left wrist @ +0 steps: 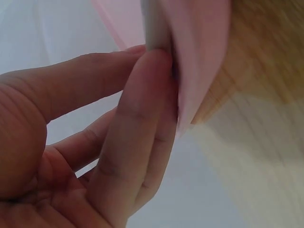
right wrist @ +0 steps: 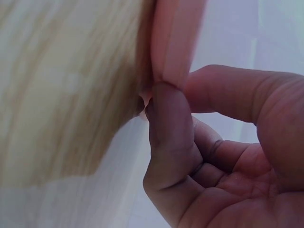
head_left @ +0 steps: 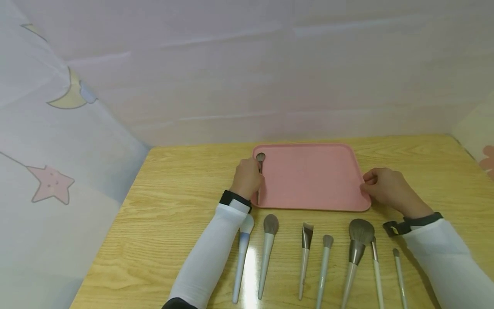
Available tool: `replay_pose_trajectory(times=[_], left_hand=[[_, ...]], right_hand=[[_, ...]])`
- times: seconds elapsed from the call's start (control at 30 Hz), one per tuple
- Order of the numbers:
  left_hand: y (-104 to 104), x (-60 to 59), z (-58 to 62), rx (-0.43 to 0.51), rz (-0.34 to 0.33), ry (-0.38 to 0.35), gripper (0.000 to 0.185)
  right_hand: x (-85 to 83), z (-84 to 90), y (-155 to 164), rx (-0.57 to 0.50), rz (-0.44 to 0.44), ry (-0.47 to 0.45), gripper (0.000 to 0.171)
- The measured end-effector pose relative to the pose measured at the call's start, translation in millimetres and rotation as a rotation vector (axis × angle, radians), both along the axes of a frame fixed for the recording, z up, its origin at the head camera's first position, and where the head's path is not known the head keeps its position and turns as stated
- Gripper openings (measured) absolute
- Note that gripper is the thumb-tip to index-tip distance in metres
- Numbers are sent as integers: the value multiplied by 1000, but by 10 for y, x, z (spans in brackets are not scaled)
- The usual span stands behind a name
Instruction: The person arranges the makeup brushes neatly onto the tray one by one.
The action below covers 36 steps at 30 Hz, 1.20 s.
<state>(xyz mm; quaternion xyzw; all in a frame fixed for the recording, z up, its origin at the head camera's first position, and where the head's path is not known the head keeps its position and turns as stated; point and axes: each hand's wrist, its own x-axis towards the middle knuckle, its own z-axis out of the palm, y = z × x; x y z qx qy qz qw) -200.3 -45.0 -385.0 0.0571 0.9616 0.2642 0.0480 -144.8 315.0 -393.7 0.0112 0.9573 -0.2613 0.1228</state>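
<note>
A pink tray [head_left: 310,176] lies flat on the wooden table [head_left: 173,206]. My left hand [head_left: 247,178] is at the tray's left rim and pinches a small grey-headed makeup brush [head_left: 260,157], which lies along that rim inside the tray. In the left wrist view my fingers [left wrist: 137,118] press the brush's pale handle [left wrist: 154,23] beside the tray's rim [left wrist: 199,57]. My right hand [head_left: 386,189] pinches the tray's right rim [right wrist: 175,42] between thumb [right wrist: 228,90] and forefinger [right wrist: 166,123].
Several makeup brushes lie in a row in front of the tray, from a blue-handled one [head_left: 243,253] to a large fluffy one [head_left: 356,249] and a thin one [head_left: 399,274]. Pale fabric walls with star [head_left: 52,184] and moon prints close in the back and sides.
</note>
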Motion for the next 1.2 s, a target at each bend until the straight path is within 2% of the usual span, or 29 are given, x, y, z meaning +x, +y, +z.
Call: replay_pose_trajectory(times=[0.17,0.27,0.3,0.4,0.57,0.7,0.9,1.2], left_hand=[[-21,69,93,-10,-29,20,28],[-61,129,186,-24,-49,72,11],[-78,152,214,-21,-52,82,11],[-137,228,272,-6,-53,111,28],[-241,379,317,27,-37,140,32],[-302,490,337,32,-36,155,31],[-399,683,344,-22,-52,165,32],[-558,960,238,-72,-35,185,31]], right_hand=[[-9,-10,4,1,5,-7,41],[-37,-18,-5,1,10,-5,41],[-47,-22,-10,0,11,-4,41],[-74,-46,-28,-4,15,0,41],[-121,-77,-39,-4,27,7,40],[-164,-67,-18,3,28,17,40],[-200,-49,-25,4,15,4,41],[-209,-51,-33,-10,1,-8,41]])
